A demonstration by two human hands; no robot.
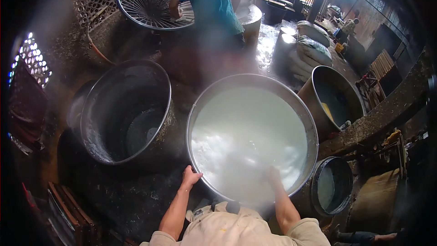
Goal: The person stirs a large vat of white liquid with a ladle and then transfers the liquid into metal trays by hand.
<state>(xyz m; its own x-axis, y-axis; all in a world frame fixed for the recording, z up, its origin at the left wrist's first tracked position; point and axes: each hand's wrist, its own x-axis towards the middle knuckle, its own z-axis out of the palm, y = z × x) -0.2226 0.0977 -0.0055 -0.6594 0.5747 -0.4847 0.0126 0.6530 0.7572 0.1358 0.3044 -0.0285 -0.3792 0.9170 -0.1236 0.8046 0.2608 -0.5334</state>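
Observation:
Directly in front of me stands a large round metal vat (193, 109), full of a pale, milky-white liquid (250, 123) with bright glare on its surface. My left hand (192, 176) grips the vat's rim at the near left. Inside the near right rim, my right hand (273, 174) reaches over or into the liquid. Steam and glare blur it, so its fingers cannot be made out, nor whether it touches the liquid.
A big dark metal vat (98, 143) stands to the left. Two smaller vessels, a metal tub (314, 89) and a dark-rimmed pot (348, 173), stand right. Ahead, a person in a teal shirt (209, 0) bends beside a round slatted metal frame (136, 4). Stacked sacks (314, 50) lie beyond.

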